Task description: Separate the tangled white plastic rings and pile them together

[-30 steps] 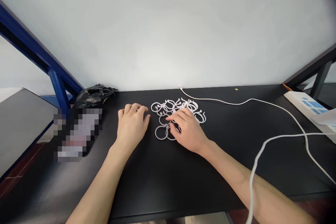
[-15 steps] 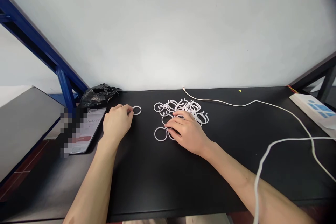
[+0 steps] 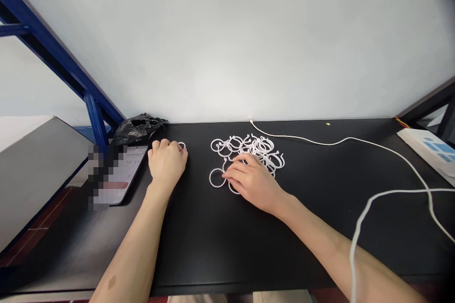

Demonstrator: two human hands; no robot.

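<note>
My left hand rests on the black tabletop with its fingers curled together at a white curtain ring. Only the ring's far edge shows past the knuckles. At the near side of a loose heap of white curtain rings, my right hand bends over with closed fingertips. They pinch the edge of a thin white ring that lies flat to their left. Another white ring is partly covered by the same fingers. Several rings in the heap overlap, and small eyelets stick out from them.
A phone with a lit screen lies left of my left hand, near a crumpled black plastic bag. White cable runs across the right side, with a loop passing over my right forearm. A white box sits at far right.
My left hand has shifted slightly right over its ring, which is now mostly hidden. My right hand stays nearly in place at the heap. The view has moved a little.
</note>
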